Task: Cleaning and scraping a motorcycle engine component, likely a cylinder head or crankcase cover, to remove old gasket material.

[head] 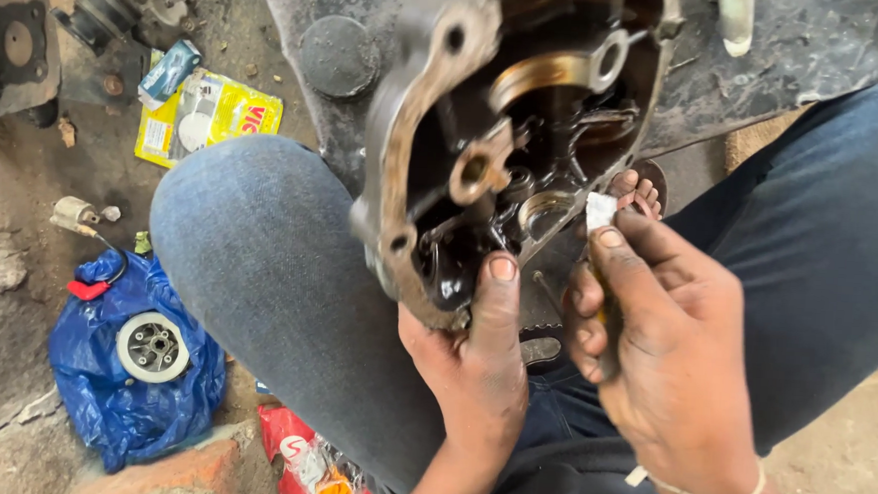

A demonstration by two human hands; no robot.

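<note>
A dirty metal engine case (435,127), open side towards me, rests between my knees in blue jeans. My left hand (473,364) grips its lower rim, thumb pressed on the oily inside edge. My right hand (654,354) is closed around a slim tool with a dark handle, its thin metal tip (547,288) pointing at the case's lower edge. Between that hand's thumb and forefinger is a small white scrap (599,209). Bare toes (637,192) show behind the case.
On the dirt floor to the left lie a blue plastic bag (121,391) with a round metal part (152,346) on it, a yellow packet (206,114), a small blue box (168,70), other engine parts (121,5) and a red packet (312,466).
</note>
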